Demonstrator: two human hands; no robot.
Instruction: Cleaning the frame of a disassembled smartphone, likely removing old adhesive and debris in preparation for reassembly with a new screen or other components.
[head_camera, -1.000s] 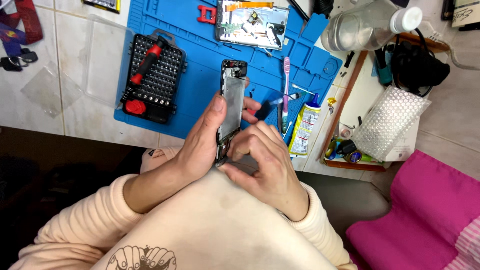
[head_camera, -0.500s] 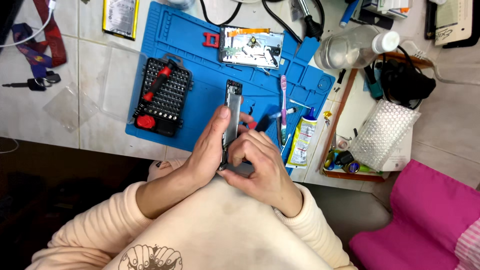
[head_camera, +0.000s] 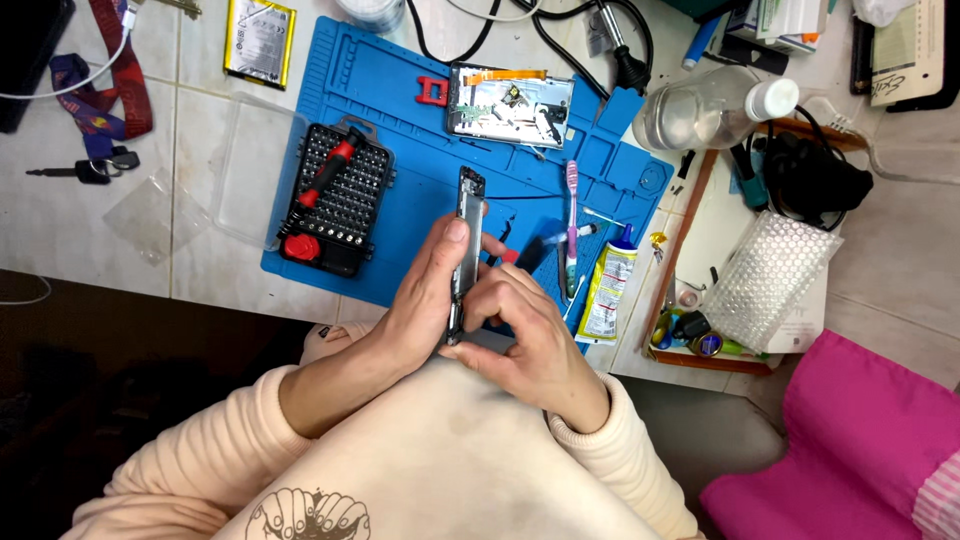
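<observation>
Left hand: the left hand (head_camera: 425, 305) was wrapped around the slim grey phone body (head_camera: 466, 250), thumb laid along its upper edge, holding it on its side above the near edge of the blue silicone repair mat (head_camera: 395, 90).
Right hand: the right hand (head_camera: 530, 335) was closed against the lower end of the phone body, fingers curled in and touching the left hand; whether it pinched a tool could not be told.
Phone body: it stood edge-on, long axis running away from the person, its far end over the middle of the mat.
Bit set: a black tray of screwdriver bits with a red-handled driver (head_camera: 338, 195) lay on the left part of the mat, just beside the left hand.
Opened phone: a second opened phone showing its circuit board (head_camera: 510, 105) lay at the far edge of the mat.
Right of the hands: a pink-and-white toothbrush (head_camera: 572, 225) and a white glue tube with a yellow label (head_camera: 608, 290) lay by the right edge of the mat.
Far right: a clear plastic bottle with a white cap (head_camera: 715, 105) lay on its side on the pale tiled surface (head_camera: 60, 210), near a sheet of bubble wrap (head_camera: 765, 275).
Far left corner: a flat yellow-labelled battery (head_camera: 260, 40) sat off the mat.
</observation>
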